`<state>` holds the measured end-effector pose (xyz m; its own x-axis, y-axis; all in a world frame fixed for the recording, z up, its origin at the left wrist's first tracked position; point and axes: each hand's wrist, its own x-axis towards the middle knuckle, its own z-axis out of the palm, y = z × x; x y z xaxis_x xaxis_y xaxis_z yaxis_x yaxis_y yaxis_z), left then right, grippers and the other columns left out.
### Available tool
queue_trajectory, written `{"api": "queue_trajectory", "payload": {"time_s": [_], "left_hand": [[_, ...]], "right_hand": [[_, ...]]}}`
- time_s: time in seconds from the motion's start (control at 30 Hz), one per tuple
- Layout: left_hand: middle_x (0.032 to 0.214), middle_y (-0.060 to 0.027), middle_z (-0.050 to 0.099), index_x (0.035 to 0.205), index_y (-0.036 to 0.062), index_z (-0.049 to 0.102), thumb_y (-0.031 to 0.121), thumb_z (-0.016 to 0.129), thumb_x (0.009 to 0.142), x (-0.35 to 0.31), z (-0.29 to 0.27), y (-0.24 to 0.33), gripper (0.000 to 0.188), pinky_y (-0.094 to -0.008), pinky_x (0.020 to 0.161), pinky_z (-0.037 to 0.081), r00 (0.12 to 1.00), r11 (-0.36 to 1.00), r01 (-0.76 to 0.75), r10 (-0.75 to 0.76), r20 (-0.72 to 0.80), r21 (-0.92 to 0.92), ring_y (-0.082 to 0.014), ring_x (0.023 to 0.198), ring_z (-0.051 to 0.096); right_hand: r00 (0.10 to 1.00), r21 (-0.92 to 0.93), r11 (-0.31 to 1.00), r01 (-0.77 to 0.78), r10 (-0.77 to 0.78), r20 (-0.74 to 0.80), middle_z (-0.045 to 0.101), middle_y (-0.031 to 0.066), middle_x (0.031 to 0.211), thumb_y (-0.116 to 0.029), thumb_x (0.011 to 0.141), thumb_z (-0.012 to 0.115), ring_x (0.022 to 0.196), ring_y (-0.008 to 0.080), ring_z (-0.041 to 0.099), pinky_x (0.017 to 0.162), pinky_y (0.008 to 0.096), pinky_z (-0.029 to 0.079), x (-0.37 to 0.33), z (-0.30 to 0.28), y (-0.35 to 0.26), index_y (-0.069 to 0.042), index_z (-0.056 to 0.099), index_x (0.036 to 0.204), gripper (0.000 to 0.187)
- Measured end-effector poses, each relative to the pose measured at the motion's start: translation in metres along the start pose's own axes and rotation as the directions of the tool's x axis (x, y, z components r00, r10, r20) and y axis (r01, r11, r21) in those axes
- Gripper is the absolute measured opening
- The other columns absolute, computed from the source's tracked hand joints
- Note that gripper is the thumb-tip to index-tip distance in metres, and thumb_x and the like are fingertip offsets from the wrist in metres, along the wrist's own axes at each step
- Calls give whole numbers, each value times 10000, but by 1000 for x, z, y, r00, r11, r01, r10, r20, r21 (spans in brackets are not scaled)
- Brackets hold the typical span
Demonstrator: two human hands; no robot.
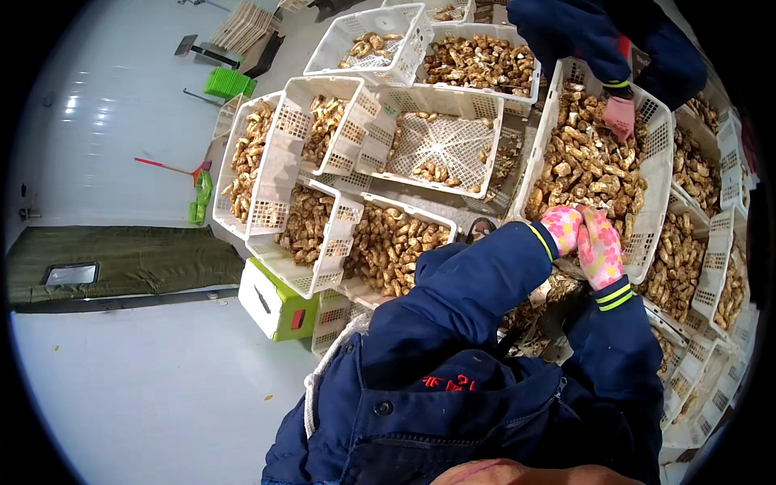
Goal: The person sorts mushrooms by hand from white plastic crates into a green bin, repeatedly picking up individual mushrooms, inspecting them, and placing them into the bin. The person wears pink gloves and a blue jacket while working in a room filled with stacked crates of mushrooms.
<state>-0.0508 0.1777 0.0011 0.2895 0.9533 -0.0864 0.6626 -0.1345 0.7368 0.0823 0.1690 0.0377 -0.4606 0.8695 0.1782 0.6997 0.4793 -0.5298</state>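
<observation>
Both my hands wear pink flowered gloves and meet over the near end of a long white plastic crate [525,174]. The crate is heaped with brown and cream mushrooms [594,174]. My left hand [562,228] has its fingers curled in against my right hand [600,249], whose fingers are bent as well. Anything between them is hidden by the gloves. Across the same crate, a co-worker's hand in a plain pink glove [619,117] reaches down onto the mushrooms. Below my wrists lies a pile of pale brown scraps [558,291], partly covered by my sleeves.
More mushroom crates [677,259] line the right. To the left stand stacked crates, one holding a few mushrooms [440,145], and a green and white box [279,303]. The co-worker's dark blue sleeve [570,36] comes in at the top. A red-handled broom [174,166] rests further left.
</observation>
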Motion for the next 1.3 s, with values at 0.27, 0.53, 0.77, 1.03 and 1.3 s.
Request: {"api": "queue_trajectory", "payload": {"time_s": [0.27, 0.53, 0.77, 1.03, 1.3], "left_hand": [[843, -126, 617, 910, 31, 619, 149, 616, 774, 4, -34, -18, 180, -363, 642, 515, 903, 955, -181, 256, -345, 236, -295, 713, 607], [1216, -165, 502, 1238, -3, 456, 194, 493, 902, -7, -144, -47, 391, -373, 913, 417, 669, 385, -335, -545, -505, -860, -280, 1087, 501], [1205, -172, 486, 1249, -14, 428, 235, 468, 908, -20, -144, -66, 423, -374, 917, 415, 699, 340, -406, -481, -528, -848, -288, 1073, 489], [1128, -167, 542, 1208, -34, 456, 237, 467, 912, -8, -127, -43, 401, -333, 843, 447, 781, 285, -362, -428, -455, -888, -244, 974, 542], [1020, -158, 587, 1149, -46, 507, 163, 482, 926, -7, -123, -39, 307, -296, 787, 484, 825, 122, -363, -419, -379, -924, -192, 854, 580]], "right_hand": [[991, 144, 983, -117, 105, 84, 558, 203, 1145, -246, 868, 499, 1089, 351, 515, 920, 399, 406, 21, -16, 36, -49, 515, 1190, 378], [904, -74, 933, -352, 360, 233, 587, 198, 1076, -204, 849, 493, 1016, 347, 550, 890, 401, 428, 6, -23, 101, -35, 565, 1086, 299], [908, -15, 975, -222, 213, 362, 568, 190, 1114, -208, 845, 486, 1035, 326, 545, 891, 393, 426, 6, 19, 98, -67, 528, 1174, 360], [675, -231, 953, -198, 303, 673, 550, 185, 1190, -312, 850, 498, 1095, 332, 526, 923, 394, 413, 42, 82, 77, -123, 467, 1278, 469], [424, -373, 924, -88, 374, 825, 560, 175, 1192, -276, 807, 494, 1077, 325, 548, 898, 400, 428, 66, 92, 80, -107, 414, 1331, 557]]}}
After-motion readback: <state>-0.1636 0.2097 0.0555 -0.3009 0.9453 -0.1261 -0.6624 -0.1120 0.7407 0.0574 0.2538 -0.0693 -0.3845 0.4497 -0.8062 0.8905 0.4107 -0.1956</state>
